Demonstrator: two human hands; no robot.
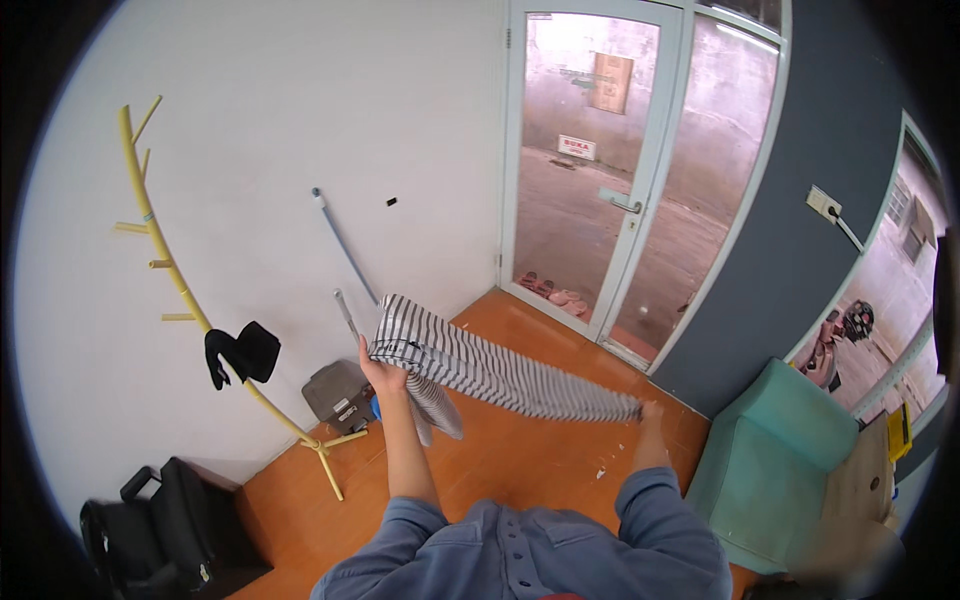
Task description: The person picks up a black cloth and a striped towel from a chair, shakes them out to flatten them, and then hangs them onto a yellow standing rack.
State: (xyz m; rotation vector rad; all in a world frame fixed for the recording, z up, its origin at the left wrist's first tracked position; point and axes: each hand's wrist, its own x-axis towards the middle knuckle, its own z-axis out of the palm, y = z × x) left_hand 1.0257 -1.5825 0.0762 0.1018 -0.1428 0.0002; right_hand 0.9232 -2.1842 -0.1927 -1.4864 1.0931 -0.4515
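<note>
A striped grey-white and black cloth (500, 378) is stretched in the air between my two hands; I cannot tell whether it is a garment. At its left end my left hand (381, 372) grips the cloth, the palm under the folds and the thumb up along its edge. A loose part of the cloth hangs down beside that hand. My right hand (652, 414) is closed on the other end, which is bunched narrow, out to the right and a little lower. Some fingers of both hands are hidden.
A yellow coat stand (180, 280) with a black item (250, 352) stands at left, above a black bag (175, 520). A grey bin (338, 390) and a blue pole (345, 245) are by the wall. At right are a green armchair (770, 470) and glass door (590, 200).
</note>
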